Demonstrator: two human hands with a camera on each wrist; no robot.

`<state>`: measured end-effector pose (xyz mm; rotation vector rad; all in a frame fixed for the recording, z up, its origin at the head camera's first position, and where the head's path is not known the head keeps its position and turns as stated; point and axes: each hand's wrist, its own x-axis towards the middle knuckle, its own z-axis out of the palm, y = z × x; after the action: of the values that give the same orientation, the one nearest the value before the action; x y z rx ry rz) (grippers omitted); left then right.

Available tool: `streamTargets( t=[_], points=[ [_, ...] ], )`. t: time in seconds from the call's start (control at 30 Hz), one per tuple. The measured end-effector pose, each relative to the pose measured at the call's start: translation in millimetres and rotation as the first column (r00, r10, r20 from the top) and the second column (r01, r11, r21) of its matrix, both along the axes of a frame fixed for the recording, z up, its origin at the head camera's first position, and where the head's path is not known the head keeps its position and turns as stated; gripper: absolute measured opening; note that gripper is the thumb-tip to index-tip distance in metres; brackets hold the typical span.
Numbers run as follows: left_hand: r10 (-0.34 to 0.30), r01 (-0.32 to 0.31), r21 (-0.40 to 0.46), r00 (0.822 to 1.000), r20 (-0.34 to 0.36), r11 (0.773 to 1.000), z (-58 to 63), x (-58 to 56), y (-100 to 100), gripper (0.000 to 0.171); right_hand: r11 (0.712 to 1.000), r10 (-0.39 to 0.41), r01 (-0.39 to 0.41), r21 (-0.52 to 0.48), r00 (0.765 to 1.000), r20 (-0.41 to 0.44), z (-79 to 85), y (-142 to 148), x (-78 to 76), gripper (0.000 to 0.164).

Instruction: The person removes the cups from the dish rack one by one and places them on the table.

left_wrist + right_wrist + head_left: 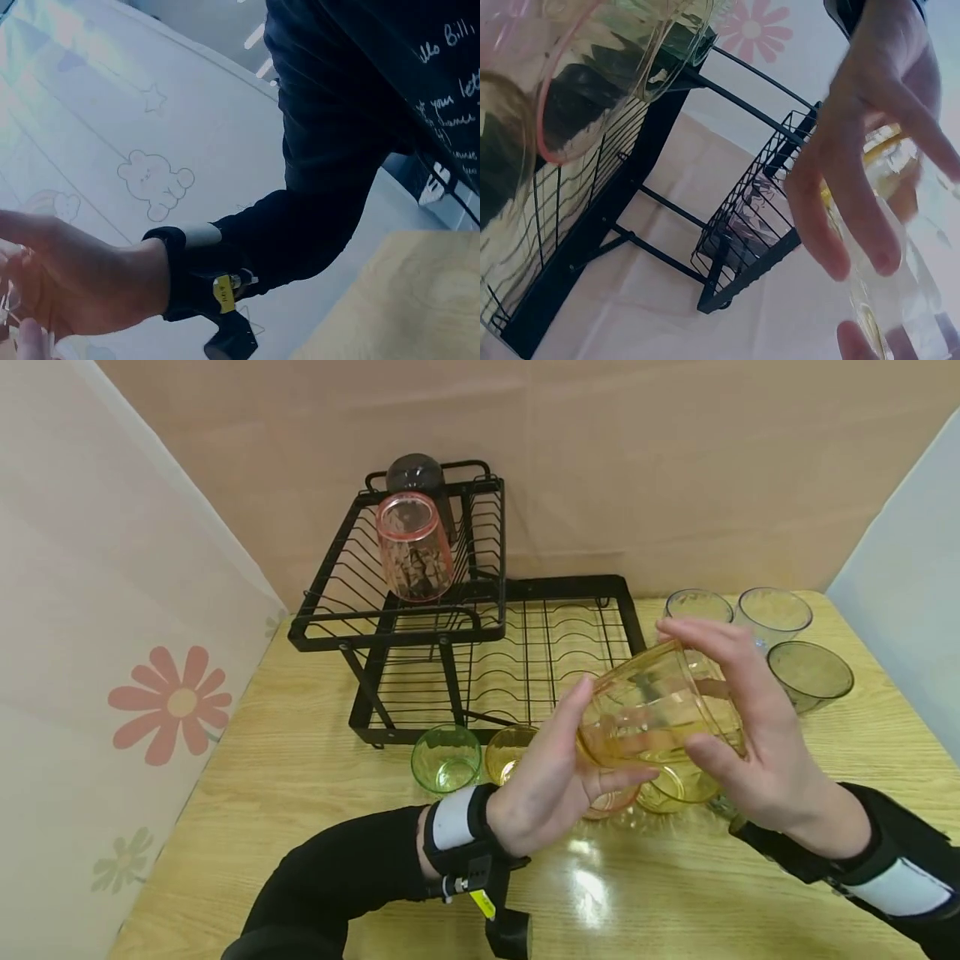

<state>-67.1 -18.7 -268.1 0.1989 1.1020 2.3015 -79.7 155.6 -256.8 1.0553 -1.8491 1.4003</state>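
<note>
Both hands hold a yellow-amber drinking glass [637,714], tilted on its side above the table. My left hand [540,789] grips the base end with the thumb on top and fingers beneath. Around the rim end curl the thumb and fingers of my right hand [772,743]. In the right wrist view, the left hand [847,142] spreads its fingers over the glass. The left wrist view catches only part of the left hand [90,289] at its edge. Below the held glass stand a green glass [446,760], an amber glass [504,750] and other tinted glasses, partly hidden by the hands.
A black two-tier dish rack [491,631] stands behind the hands. Its upper tier bears an upside-down pink glass [414,556] and a dark glass [415,472]. Clear glasses with blue rims [776,610] and a smoky glass [813,675] stand at the right.
</note>
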Motion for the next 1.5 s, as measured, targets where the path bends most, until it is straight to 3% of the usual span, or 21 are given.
streamTargets(
  t=[0.1, 0.2, 0.3, 0.43, 0.53, 0.67, 0.77, 0.83, 0.97, 1.03, 1.13, 1.2, 1.33, 1.4, 1.5],
  points=[
    [-0.033, 0.030, 0.053, 0.998, 0.056, 0.998, -5.6, 1.8, 1, 0.053, 0.995, -0.050, 0.051, 0.083, 0.999, -0.011, 1.1, 4, 1.7, 0.068],
    [-0.058, 0.056, 0.039, 0.997, 0.048, 0.998, -7.8, 0.3, 2, 0.050, 0.994, -0.030, 0.032, 0.108, 0.999, -0.014, -0.8, 14, -1.6, 0.066],
    [-0.105, 0.102, -0.062, 0.994, -0.036, 0.993, -8.8, -4.4, -2, 0.047, 0.989, -0.001, 0.000, 0.147, 1.000, 0.012, -2.3, 27, -4.0, 0.063],
    [-0.205, 0.174, -0.217, 0.970, -0.133, 0.961, -9.5, -12.5, -14, 0.045, 0.964, -0.033, 0.020, 0.265, 0.998, 0.045, 0.4, 45, -3.5, 0.061],
    [-0.265, 0.197, -0.313, 0.945, -0.190, 0.929, -8.3, -18.9, -27, 0.044, 0.920, -0.125, 0.094, 0.379, 0.991, 0.056, 5.1, 59, -0.2, 0.058],
    [-0.317, 0.178, -0.428, 0.907, -0.279, 0.886, -7.6, -27.5, -48, 0.043, 0.840, -0.278, 0.211, 0.501, 0.959, 0.061, 9.1, 76, 4.6, 0.056],
    [-0.354, 0.126, -0.514, 0.857, -0.374, 0.849, -10.4, -33.8, -64, 0.040, 0.785, -0.354, 0.266, 0.559, 0.934, 0.054, 8.1, 84, 6.1, 0.060],
    [-0.379, 0.053, -0.585, 0.809, -0.450, 0.809, -11.6, -37.3, -76, 0.037, 0.757, -0.372, 0.276, 0.592, 0.927, 0.043, 6.8, 85, 7.6, 0.064],
    [-0.446, -0.151, -0.704, 0.677, -0.585, 0.694, -12.3, -42.0, -100, 0.030, 0.745, -0.318, 0.262, 0.613, 0.948, -0.018, 1.2, 76, 12.2, 0.063],
    [-0.488, -0.259, -0.730, 0.599, -0.635, 0.632, -12.6, -43.2, -111, 0.030, 0.759, -0.249, 0.235, 0.607, 0.966, -0.062, -2.2, 66, 15.0, 0.062],
    [-0.535, -0.395, -0.715, 0.479, -0.696, 0.577, -15.1, -44.2, -127, 0.030, 0.761, -0.153, 0.196, 0.619, 0.981, -0.124, -7.0, 48, 21.2, 0.063],
    [-0.561, -0.481, -0.684, 0.395, -0.728, 0.549, -17.0, -44.2, -135, 0.031, 0.756, -0.103, 0.178, 0.630, 0.983, -0.154, -10.8, 36, 26.2, 0.063],
    [-0.605, -0.602, -0.614, 0.256, -0.754, 0.510, -20.2, -45.0, -149, 0.035, 0.735, -0.020, 0.111, 0.669, 0.990, -0.143, -17.8, 14, 35.6, 0.060],
    [-0.620, -0.639, -0.577, 0.193, -0.760, 0.509, -21.4, -46.5, -154, 0.038, 0.725, 0.028, 0.068, 0.686, 0.991, -0.128, -21.5, 3, 37.4, 0.059],
    [-0.633, -0.678, -0.515, 0.094, -0.768, 0.525, -22.7, -50.5, -158, 0.043, 0.705, 0.099, -0.009, 0.709, 0.991, -0.086, -26.7, -13, 37.5, 0.059]
  ],
)
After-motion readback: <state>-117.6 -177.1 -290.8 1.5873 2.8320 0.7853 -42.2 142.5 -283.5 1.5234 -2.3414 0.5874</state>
